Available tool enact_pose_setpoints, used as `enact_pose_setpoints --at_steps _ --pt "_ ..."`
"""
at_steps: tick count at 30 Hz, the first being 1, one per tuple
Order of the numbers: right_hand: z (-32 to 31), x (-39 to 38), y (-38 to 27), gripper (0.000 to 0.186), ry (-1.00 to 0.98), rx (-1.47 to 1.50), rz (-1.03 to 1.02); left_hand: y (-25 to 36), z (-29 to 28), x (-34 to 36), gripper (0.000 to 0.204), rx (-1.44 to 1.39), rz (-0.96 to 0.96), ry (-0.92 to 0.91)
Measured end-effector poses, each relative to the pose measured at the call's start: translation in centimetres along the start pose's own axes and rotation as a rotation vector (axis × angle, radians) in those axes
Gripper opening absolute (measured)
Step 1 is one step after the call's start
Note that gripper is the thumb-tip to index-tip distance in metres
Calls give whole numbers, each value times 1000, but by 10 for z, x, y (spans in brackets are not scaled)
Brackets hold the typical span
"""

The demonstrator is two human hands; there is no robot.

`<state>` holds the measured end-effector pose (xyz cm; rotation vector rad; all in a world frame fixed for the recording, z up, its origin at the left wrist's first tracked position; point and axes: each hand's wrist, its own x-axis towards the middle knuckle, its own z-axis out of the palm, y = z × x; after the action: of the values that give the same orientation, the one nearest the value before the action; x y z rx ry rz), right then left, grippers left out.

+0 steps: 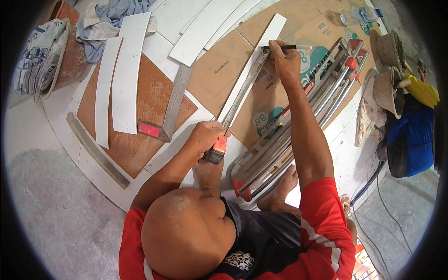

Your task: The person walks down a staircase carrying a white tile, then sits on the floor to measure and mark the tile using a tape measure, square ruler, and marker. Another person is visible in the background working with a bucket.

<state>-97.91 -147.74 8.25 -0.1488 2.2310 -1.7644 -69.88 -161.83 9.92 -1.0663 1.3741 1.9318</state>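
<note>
A person squats over a white tiled floor (63, 109), one bare knee (186, 233) filling the lower foreground and a bare foot (280, 189) beyond the black shorts (266, 228). The left forearm slants inward to the left hand (207, 136), whose fingers are wrapped around a boxy orange-and-black tape measure (216, 148). The right arm, in a red sleeve (324, 219), stretches far forward; the right hand (286, 63) pinches a slim dark marker (288, 46) between thumb and fingers, its point toward the left.

Between the hands, the thin metal tape blade (247, 85) lies lengthwise along a narrow, smooth white strip (273, 30), which rests diagonally on flat brown cardboard (214, 79).

Close on the right, partly behind the right forearm, a long tool, apparently a tile cutter with shiny round rails (332, 89) and red end fittings, takes up much of the cardboard. To the left are a grey bar (98, 150), a steel square (176, 95) with a red-faced handle, and two curved-looking white strips (130, 74) on a scuffed reddish-brown board (154, 86).

Farther out are a blue bag (410, 137), mortar-crusted buckets (388, 91), a reddish tub (77, 63) bearing a printed sack, crumpled cloths (112, 21) and a clear plastic bottle (359, 16).
</note>
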Motion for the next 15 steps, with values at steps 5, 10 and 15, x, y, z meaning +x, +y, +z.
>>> enact_pose_setpoints --at_steps 5,10,15 --pt "-2 3 5 39 -9 14 -26 2 1 -1 22 -27 -14 -9" --pt "-1 2 5 35 4 -9 -19 1 2 -3 20 -59 -4 -11" --pt "-2 2 6 35 9 -12 -13 3 -2 -1 30 -23 -45 -43"
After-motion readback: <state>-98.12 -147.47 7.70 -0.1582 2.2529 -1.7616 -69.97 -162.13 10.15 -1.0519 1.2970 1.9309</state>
